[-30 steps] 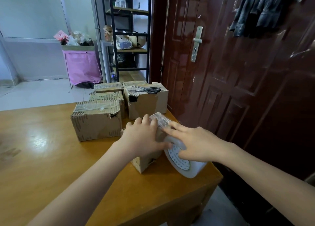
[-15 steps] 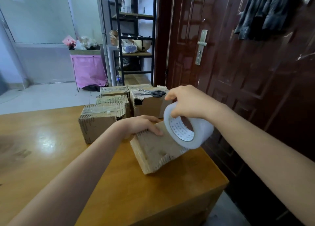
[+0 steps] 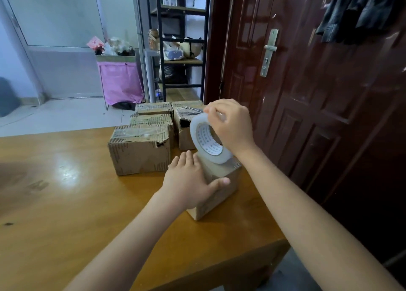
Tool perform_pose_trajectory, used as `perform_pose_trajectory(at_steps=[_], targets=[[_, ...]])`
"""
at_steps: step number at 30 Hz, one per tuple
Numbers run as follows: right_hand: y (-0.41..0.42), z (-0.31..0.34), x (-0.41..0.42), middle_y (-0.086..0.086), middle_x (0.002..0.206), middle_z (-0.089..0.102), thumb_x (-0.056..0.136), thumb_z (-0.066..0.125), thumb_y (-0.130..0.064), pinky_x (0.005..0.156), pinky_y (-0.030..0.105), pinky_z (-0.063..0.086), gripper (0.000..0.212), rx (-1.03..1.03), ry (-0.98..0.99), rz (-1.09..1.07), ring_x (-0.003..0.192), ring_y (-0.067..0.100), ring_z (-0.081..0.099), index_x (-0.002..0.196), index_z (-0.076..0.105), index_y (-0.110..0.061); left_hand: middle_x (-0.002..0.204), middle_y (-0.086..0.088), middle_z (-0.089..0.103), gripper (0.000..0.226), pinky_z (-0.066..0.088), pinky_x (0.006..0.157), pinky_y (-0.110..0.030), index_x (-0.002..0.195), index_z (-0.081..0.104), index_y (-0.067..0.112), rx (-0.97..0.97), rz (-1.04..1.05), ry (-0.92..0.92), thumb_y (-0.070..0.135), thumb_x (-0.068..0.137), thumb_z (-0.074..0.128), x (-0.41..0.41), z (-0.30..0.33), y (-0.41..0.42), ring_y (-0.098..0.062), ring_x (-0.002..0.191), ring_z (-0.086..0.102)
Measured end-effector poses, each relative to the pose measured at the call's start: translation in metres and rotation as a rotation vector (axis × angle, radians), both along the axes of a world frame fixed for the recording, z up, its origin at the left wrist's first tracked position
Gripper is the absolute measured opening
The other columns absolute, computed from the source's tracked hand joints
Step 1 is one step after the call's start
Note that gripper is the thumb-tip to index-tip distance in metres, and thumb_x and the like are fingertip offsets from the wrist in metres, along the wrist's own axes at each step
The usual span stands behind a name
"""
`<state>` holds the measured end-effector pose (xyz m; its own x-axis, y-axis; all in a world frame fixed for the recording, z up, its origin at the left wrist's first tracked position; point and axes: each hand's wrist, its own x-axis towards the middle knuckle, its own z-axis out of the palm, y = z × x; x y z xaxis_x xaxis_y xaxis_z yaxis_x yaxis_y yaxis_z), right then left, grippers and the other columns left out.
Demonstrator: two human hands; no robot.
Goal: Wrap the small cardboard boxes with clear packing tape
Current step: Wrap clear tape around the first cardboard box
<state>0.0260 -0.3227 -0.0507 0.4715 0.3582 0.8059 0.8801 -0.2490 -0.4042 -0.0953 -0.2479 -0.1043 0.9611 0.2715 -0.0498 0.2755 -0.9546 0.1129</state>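
Observation:
A small cardboard box sits near the right edge of the wooden table. My left hand lies over its top and near side, fingers straight, thumb along the front face. My right hand grips a roll of clear packing tape from above, holding it upright on the far top edge of that box. A strip of tape seems to run from the roll down the box's right side.
Several taped cardboard boxes stand in a cluster behind, at the table's far edge. A dark red door is close on the right. A black shelf rack and a pink bin stand beyond the table.
The box has been turned and set down flat. My right hand lifted the roll from the table beside the box and now holds it on the box's top. My left hand shifted onto the near top.

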Motion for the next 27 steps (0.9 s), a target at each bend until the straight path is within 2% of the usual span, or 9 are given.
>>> perform_pose_trajectory(at_steps=[3, 6, 8, 10, 13, 16, 17, 22, 27], targets=[[-0.015, -0.03, 0.0, 0.004, 0.109, 0.072, 0.09, 0.045, -0.022, 0.096, 0.028, 0.043, 0.036, 0.094, -0.123, -0.025, 0.108, 0.018, 0.058, 0.106, 0.074, -0.008, 0.161, -0.024, 0.002, 0.124, 0.012, 0.121, -0.045, 0.153, 0.0, -0.003, 0.062, 0.006, 0.057, 0.09, 0.073, 0.023, 0.005, -0.002, -0.005, -0.034, 0.149, 0.005], [-0.023, -0.071, -0.002, 0.013, 0.142, 0.049, 0.088, 0.049, -0.019, 0.114, 0.036, 0.03, 0.049, 0.067, -0.176, 0.004, 0.135, 0.024, 0.039, 0.135, 0.05, -0.007, 0.16, -0.027, -0.001, 0.108, 0.011, 0.121, -0.047, 0.151, -0.003, -0.005, 0.156, 0.006, 0.083, 0.071, 0.088, 0.039, 0.011, -0.004, -0.008, -0.038, 0.149, 0.004], [-0.025, -0.093, -0.008, 0.009, 0.151, 0.03, 0.087, 0.053, -0.017, 0.116, 0.037, 0.026, 0.058, 0.093, -0.107, 0.019, 0.144, 0.014, 0.025, 0.141, 0.035, -0.014, 0.16, -0.026, 0.0, 0.098, 0.012, 0.121, -0.048, 0.152, -0.002, -0.005, 0.168, 0.006, 0.072, 0.06, 0.093, 0.041, 0.013, -0.006, -0.009, -0.038, 0.149, 0.004], [-0.026, -0.101, -0.01, 0.006, 0.152, 0.023, 0.086, 0.057, -0.012, 0.115, 0.036, 0.027, 0.061, 0.115, -0.065, 0.03, 0.145, 0.005, 0.018, 0.141, 0.031, -0.018, 0.16, -0.026, 0.002, 0.096, 0.012, 0.121, -0.047, 0.152, -0.001, -0.004, 0.181, 0.006, 0.058, 0.06, 0.093, 0.04, 0.013, -0.008, -0.007, -0.038, 0.149, 0.005], [-0.03, -0.093, -0.007, 0.002, 0.153, 0.022, 0.086, 0.06, -0.005, 0.113, 0.034, 0.034, 0.064, 0.076, -0.046, 0.032, 0.145, 0.004, 0.018, 0.141, 0.031, -0.02, 0.16, -0.026, 0.002, 0.095, 0.012, 0.121, -0.048, 0.152, -0.001, -0.004, 0.168, 0.014, 0.056, 0.058, 0.094, 0.041, 0.014, -0.009, -0.007, -0.038, 0.149, 0.005], [-0.043, -0.076, -0.011, -0.001, 0.154, 0.025, 0.083, 0.06, -0.011, 0.108, 0.013, 0.031, 0.064, -0.038, -0.012, 0.06, 0.144, 0.011, 0.026, 0.142, 0.036, -0.023, 0.159, -0.027, 0.003, 0.095, 0.014, 0.121, -0.048, 0.152, 0.0, -0.005, 0.167, 0.029, 0.06, 0.058, 0.094, 0.042, 0.015, -0.008, -0.008, -0.04, 0.148, 0.007], [-0.049, -0.069, -0.014, -0.002, 0.154, 0.027, 0.082, 0.062, -0.01, 0.105, 0.011, 0.033, 0.066, -0.09, 0.01, 0.056, 0.142, 0.012, 0.029, 0.142, 0.039, -0.024, 0.159, -0.027, 0.003, 0.095, 0.014, 0.12, -0.048, 0.151, 0.0, -0.005, 0.17, 0.03, 0.065, 0.058, 0.094, 0.041, 0.015, -0.008, -0.008, -0.04, 0.148, 0.007], [-0.088, -0.029, -0.033, -0.014, 0.151, 0.034, 0.073, 0.061, -0.018, 0.086, 0.036, 0.054, 0.071, -0.31, 0.047, -0.01, 0.116, 0.018, 0.053, 0.142, 0.045, -0.03, 0.159, -0.027, 0.003, 0.094, 0.016, 0.12, -0.048, 0.151, 0.0, -0.005, 0.173, 0.036, 0.082, 0.058, 0.095, 0.04, 0.016, -0.007, -0.008, -0.041, 0.147, 0.009], [-0.136, -0.004, -0.048, -0.036, 0.135, 0.039, 0.071, 0.064, -0.019, 0.084, 0.042, 0.053, 0.075, -0.591, 0.243, -0.012, 0.11, 0.011, 0.059, 0.137, 0.046, -0.05, 0.16, -0.025, 0.004, 0.094, 0.017, 0.12, -0.047, 0.152, 0.001, -0.004, 0.128, 0.043, 0.064, 0.057, 0.094, 0.042, 0.015, -0.007, -0.007, -0.039, 0.148, 0.01]])
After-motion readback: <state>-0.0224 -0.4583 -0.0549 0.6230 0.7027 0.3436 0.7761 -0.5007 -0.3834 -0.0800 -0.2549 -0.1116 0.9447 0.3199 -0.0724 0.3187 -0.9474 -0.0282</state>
